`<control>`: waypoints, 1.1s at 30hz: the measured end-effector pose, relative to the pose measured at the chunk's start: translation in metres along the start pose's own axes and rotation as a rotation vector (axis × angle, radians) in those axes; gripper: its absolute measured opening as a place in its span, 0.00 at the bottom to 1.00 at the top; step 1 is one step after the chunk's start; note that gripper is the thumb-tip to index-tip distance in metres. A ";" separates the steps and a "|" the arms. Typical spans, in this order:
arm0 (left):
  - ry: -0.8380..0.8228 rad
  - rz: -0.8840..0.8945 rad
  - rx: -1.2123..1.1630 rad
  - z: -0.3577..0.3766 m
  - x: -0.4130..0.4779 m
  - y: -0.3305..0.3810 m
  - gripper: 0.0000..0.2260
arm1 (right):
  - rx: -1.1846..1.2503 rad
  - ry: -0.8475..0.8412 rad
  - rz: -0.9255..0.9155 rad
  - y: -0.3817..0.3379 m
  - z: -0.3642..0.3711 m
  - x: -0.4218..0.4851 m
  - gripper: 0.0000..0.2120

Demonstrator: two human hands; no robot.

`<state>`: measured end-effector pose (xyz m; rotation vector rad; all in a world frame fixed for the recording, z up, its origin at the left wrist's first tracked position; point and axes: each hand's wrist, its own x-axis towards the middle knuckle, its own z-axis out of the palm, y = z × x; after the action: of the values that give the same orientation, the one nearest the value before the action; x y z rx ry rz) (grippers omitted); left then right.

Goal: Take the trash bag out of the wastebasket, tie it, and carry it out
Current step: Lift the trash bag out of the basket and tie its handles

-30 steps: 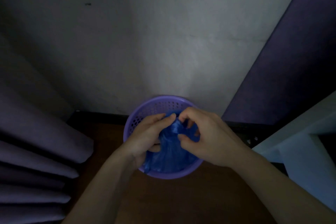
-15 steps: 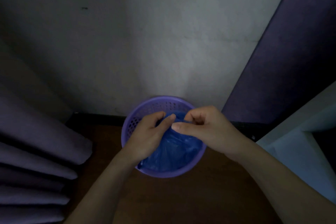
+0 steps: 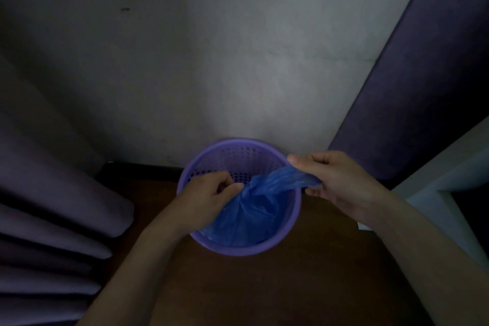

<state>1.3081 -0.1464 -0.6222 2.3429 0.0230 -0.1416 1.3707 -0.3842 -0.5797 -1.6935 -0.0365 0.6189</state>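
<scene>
While the left hand (image 3: 209, 194) pinched the bag (image 3: 248, 217) neck and the right hand (image 3: 336, 182) gripped its stretched tail over the wastebasket (image 3: 296, 219), tying was underway, a knot seemingly next.

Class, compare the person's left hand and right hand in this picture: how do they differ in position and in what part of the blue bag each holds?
The left hand sits over the wastebasket, pinching the trash bag at its gathered neck; the right hand is out past the right rim. The left hand grips where the plastic bunches; the right hand holds a stretched tail of it, pulled sideways. Both are shut on the same bag, which sits in the basket.
</scene>
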 end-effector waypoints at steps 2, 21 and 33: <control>0.012 -0.030 0.034 -0.003 0.001 -0.004 0.14 | 0.090 0.008 0.026 -0.001 -0.002 0.000 0.18; 0.071 -0.385 -0.616 -0.021 0.000 -0.018 0.08 | 0.553 0.148 -0.031 -0.007 -0.004 0.011 0.04; 0.209 -0.275 -1.426 -0.024 0.008 0.000 0.14 | 0.877 0.123 -0.052 -0.006 0.007 0.024 0.11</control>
<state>1.3182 -0.1298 -0.6067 0.9090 0.4074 0.0083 1.3901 -0.3681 -0.5835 -0.8708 0.2458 0.3966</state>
